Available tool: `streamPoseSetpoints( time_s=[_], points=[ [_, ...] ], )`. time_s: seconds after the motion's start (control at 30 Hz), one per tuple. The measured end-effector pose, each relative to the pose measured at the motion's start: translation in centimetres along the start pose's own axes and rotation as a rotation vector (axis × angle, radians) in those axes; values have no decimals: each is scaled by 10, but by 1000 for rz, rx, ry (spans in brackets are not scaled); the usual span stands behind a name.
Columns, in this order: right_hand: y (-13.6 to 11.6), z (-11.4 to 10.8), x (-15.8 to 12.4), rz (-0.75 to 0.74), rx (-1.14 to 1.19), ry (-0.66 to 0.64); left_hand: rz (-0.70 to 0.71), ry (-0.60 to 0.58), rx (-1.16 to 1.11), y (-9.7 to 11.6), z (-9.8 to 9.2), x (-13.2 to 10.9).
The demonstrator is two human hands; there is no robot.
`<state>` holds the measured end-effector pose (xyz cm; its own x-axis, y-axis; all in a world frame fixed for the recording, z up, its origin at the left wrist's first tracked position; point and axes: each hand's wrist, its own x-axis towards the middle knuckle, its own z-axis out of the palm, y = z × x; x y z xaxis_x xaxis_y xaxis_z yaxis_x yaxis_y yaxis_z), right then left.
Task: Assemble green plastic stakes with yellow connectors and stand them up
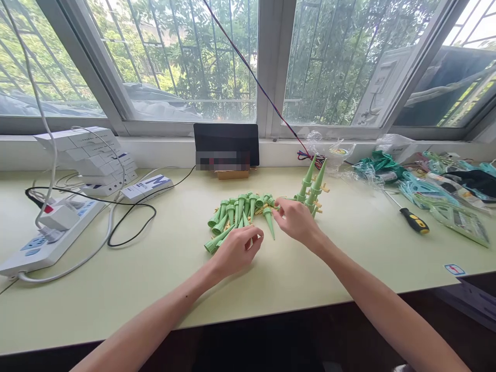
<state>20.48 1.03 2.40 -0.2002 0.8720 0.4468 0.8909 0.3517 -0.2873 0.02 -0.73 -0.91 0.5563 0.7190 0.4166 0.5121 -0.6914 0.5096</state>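
Several green plastic watering spikes (228,212) lie in a heap at the middle of the table, with small yellow valve pieces (260,211) among them. My left hand (238,245) is at the heap's near edge, thumb and fingers curled into a pinch; anything between the fingertips is too small or hidden to name. A single spike (269,223) lies point toward me between my two hands. Just right of it, my right hand (295,219) has its fingers bent and pinched, their contents hidden. Beyond that hand, several spikes with yellow valves (318,186) stand upright, tips up.
A dark tablet (227,144) leans on a small cardboard stand by the window. At left are a power strip (50,232), stacked white boxes (89,155) and loose cables. A screwdriver (414,220) and plastic-wrapped packages (445,196) lie at right.
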Motion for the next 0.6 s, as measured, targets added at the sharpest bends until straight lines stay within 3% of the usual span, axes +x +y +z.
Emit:
streamPoseSetpoints(
  time_s=[0.2,0.6],
  points=[
    [-4,27,18,111,-128,-201,50,-88,41,4,-1,-1],
    [3,41,4,146,27,-242,52,-106,63,3,0,0]
  ],
)
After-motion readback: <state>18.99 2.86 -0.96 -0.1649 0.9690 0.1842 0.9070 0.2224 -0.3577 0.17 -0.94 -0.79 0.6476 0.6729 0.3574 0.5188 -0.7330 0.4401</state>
